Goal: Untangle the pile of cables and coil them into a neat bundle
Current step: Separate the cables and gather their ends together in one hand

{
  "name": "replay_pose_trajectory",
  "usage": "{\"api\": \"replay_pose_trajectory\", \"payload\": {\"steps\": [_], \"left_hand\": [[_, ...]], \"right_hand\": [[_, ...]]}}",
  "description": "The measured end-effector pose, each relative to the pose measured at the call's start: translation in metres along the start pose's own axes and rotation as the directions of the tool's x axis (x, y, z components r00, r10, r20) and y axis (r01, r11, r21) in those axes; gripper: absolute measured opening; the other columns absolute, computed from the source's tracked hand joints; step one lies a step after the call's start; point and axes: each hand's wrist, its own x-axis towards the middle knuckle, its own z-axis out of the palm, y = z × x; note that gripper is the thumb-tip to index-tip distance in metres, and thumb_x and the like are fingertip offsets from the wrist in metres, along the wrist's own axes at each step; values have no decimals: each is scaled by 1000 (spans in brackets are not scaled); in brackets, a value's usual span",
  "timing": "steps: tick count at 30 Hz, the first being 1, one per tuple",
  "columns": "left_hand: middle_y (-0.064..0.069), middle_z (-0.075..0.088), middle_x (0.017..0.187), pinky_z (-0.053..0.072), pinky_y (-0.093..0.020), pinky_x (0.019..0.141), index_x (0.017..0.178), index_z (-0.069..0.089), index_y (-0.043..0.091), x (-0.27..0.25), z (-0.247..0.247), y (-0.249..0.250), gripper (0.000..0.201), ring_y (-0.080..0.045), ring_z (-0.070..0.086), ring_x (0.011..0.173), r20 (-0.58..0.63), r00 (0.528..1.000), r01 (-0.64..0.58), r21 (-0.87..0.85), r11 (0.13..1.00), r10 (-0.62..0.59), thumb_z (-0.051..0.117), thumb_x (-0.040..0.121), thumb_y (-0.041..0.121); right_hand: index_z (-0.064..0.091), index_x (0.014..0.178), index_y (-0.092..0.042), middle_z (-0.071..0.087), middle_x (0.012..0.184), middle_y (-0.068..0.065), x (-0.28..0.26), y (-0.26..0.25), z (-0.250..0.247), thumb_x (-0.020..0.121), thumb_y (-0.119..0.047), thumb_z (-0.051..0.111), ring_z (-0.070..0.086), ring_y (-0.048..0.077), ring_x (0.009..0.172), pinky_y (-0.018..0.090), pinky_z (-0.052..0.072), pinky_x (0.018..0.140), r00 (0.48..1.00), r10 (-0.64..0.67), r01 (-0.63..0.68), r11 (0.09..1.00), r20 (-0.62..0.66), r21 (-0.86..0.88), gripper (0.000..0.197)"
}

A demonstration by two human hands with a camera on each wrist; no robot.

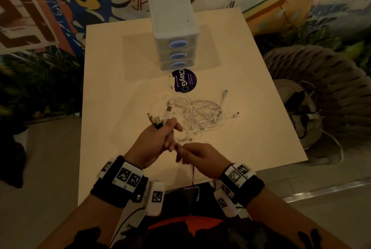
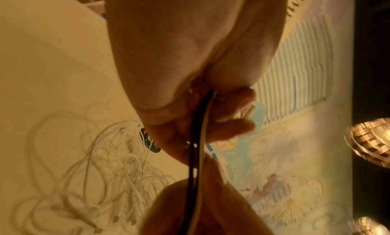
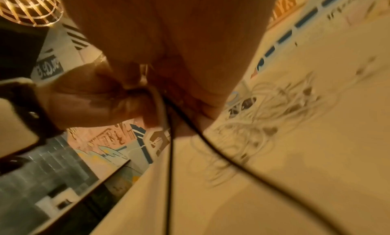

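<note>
A tangled pile of white cables (image 1: 197, 115) lies in the middle of the pale table (image 1: 112, 80); it also shows as the white cables (image 2: 109, 156) and the blurred pile (image 3: 259, 121) in the wrist views. My left hand (image 1: 158, 140) grips a bunch of cable plugs (image 1: 155, 121) that stick out above its fist. Dark cables (image 2: 195, 146) run down from that fist. Just right of it, my right hand (image 1: 192, 155) pinches those dark cables (image 3: 171, 138), which hang toward the table's near edge.
A white drawer unit (image 1: 174, 34) with blue oval handles stands at the back of the table. A round dark sticker (image 1: 184, 80) lies in front of it. A woven chair (image 1: 313, 80) holding a bag and cords sits to the right.
</note>
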Motion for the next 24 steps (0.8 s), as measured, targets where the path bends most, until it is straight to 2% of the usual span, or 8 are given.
{"api": "replay_pose_trajectory", "payload": {"steps": [2, 6, 8, 13, 16, 20, 22, 24], "left_hand": [[-8, 35, 50, 55, -36, 67, 93, 65, 0, -1, 3, -3, 41, -20, 41, 46, 15, 1000, -25, 123, 992, 24, 44, 108, 33], [-9, 47, 52, 58, -45, 74, 88, 69, 10, -3, 11, -9, 31, -19, 53, 49, 114, 994, -34, 251, 968, 5, 57, 102, 35], [-6, 55, 57, 55, -40, 64, 89, 67, 10, -5, 18, -9, 22, -19, 53, 51, 205, 977, -90, 185, 979, 52, 62, 93, 31], [-21, 72, 91, 41, -6, 69, 86, 71, -7, 3, 22, -11, 27, -16, 61, 79, 164, 986, -89, 673, 734, -30, 49, 100, -1], [-1, 68, 66, 43, -13, 63, 73, 64, 5, 2, 17, -25, 23, -15, 65, 67, 111, 988, 25, 589, 808, -111, 56, 93, -5], [3, 35, 51, 24, -29, 52, 88, 64, 7, 1, 10, -33, 21, -11, 30, 45, -39, 974, 225, 211, 951, -222, 54, 103, 18], [3, 29, 54, 19, -28, 50, 101, 67, 7, 2, 0, -34, 25, -11, 23, 47, -102, 965, 258, 184, 948, -243, 46, 107, 19], [4, 29, 54, 19, -27, 49, 105, 65, 6, 0, -11, -33, 25, -10, 22, 47, -157, 958, 266, 169, 949, -240, 44, 108, 18]], "right_hand": [[67, 125, -31, 67, 111, -14, 1, 4, -14, 95, -50, 60, 61, -2, 96, 33, 53, 88, 996, -48, 38, 990, -75, -133, 36], [34, 154, -34, 53, 143, -12, 6, -21, -43, 93, -40, 69, 51, -2, 127, 19, 44, 102, 961, -209, 204, 978, -184, -43, 70], [34, 154, -34, 55, 143, -8, 14, -44, -44, 96, -38, 66, 51, 0, 131, 22, 45, 105, 966, -245, 244, 970, -85, -17, 66], [59, 135, -24, 64, 128, -3, 30, -56, -30, 106, -26, 47, 58, 8, 114, 22, 44, 94, 942, -336, 333, 918, 21, -218, 31], [61, 135, -24, 64, 131, -3, 26, -46, -24, 108, -28, 42, 57, 9, 118, 19, 42, 96, 940, -330, 341, 916, 88, -212, 32], [61, 134, -30, 64, 130, -9, 27, -10, -31, 107, -36, 44, 58, 3, 116, 22, 45, 98, 977, -155, 148, 987, -143, -62, 32], [68, 116, -26, 66, 113, -4, 36, 23, -32, 103, -35, 53, 62, 9, 95, 34, 52, 89, 970, -23, -33, 974, -242, -222, 22], [67, 111, -27, 61, 109, -2, 45, 51, -26, 98, -36, 59, 59, 13, 87, 40, 52, 89, 981, 127, -178, 895, -147, -409, 18]]}}
